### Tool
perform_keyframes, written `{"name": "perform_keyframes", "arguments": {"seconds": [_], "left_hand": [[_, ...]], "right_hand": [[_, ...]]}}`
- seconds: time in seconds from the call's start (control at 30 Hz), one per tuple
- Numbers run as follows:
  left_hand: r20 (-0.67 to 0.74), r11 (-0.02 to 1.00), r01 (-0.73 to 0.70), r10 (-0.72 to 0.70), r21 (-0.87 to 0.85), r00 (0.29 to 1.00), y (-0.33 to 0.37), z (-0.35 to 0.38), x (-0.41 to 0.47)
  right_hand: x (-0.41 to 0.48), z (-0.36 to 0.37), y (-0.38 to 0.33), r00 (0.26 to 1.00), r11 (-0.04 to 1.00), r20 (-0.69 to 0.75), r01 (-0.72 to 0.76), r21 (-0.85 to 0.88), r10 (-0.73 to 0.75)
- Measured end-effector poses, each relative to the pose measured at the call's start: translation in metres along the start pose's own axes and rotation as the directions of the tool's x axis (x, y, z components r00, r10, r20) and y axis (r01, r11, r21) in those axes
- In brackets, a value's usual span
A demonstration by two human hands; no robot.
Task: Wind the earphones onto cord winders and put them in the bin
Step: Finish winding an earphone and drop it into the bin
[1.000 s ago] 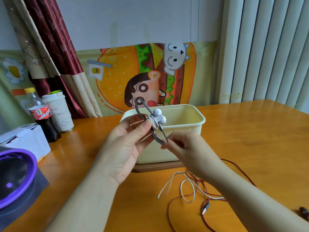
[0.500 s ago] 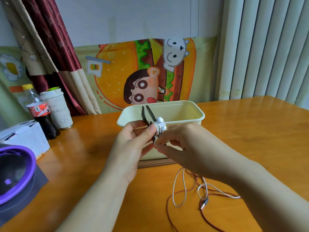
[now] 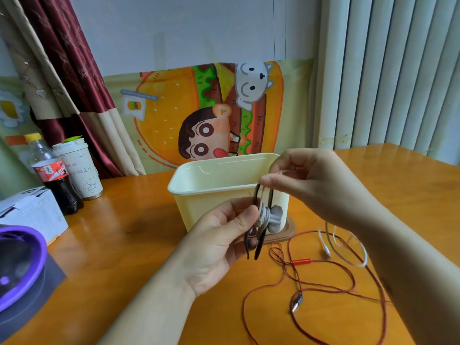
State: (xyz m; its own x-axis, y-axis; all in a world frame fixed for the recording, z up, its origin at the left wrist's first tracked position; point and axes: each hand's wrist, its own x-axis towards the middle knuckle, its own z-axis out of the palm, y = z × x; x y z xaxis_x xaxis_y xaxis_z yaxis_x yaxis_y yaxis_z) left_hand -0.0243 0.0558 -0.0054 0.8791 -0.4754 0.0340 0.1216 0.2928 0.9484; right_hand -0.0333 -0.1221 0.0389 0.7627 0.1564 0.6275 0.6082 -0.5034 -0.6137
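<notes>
My left hand pinches a black cord winder in front of the cream bin. White earphones are partly wound round the winder's middle, both earbuds sticking out to the right. My right hand pinches the white cord above the winder, near the bin's rim. The rest of the white cord hangs down and loops on the table at the right. Loose red earphones lie tangled on the table in front of the bin.
The bin stands on a brown lid. At the left are a cola bottle, a paper cup, a white box and a purple-rimmed object. The orange wooden table backs onto a cartoon cloth and curtains.
My right hand has risen from just beside the winder up to the bin's rim, drawing the white cord upward. The winder has turned in my left hand, its open ends now pointing down.
</notes>
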Motion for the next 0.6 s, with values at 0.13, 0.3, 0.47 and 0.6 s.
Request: {"name": "perform_keyframes", "arguments": {"seconds": [0.13,0.3,0.47,0.6], "left_hand": [[0.067,1.0,-0.005,0.007,-0.03,0.998,0.002,0.001,-0.002],[0.161,0.996,-0.063,0.052,0.062,0.986,0.004,0.001,-0.004],[0.003,0.975,-0.208,0.208,0.074,0.978,0.002,-0.005,0.004],[-0.109,0.972,-0.224,0.23,0.068,0.967,0.007,-0.011,0.007]], "right_hand": [[0.002,-0.005,0.009,0.995,0.978,-0.033,-0.09,0.187,0.098],[0.0,0.007,0.027,0.963,0.896,0.127,-0.267,0.354,0.237],[-0.007,0.045,0.026,0.922,0.811,0.217,-0.385,0.44,0.32],[-0.01,0.057,0.025,0.905,0.853,0.159,-0.426,0.302,0.395]]}}
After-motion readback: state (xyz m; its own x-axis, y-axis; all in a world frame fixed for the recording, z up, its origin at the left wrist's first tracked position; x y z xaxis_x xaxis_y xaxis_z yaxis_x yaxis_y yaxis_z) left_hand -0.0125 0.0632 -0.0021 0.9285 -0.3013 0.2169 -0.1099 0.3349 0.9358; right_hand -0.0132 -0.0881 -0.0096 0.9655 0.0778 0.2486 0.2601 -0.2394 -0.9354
